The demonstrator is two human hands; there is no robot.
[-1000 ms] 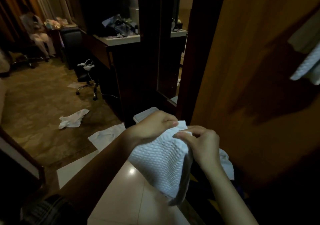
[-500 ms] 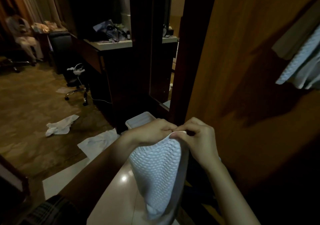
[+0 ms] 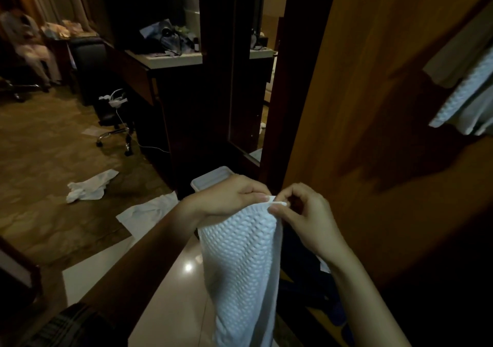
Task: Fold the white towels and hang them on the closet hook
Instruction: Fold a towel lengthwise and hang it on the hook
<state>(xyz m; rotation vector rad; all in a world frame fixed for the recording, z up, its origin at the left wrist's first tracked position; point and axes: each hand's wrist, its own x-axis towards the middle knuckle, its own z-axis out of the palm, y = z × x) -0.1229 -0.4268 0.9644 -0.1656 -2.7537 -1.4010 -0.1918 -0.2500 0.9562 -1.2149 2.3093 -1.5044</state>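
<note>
Both hands are closing together now, left hand (image 3: 229, 197) and right hand (image 3: 304, 218) pinching the white towel (image 3: 240, 266) by its top edge, cloth hanging straight down beneath them.

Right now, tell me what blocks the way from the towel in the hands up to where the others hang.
Nothing visible does. Both hands, left and right, pinch the white waffle-weave towel at its top edge; only open air lies between it and the white towels hanging at upper right. The hook itself is out of view.
</note>
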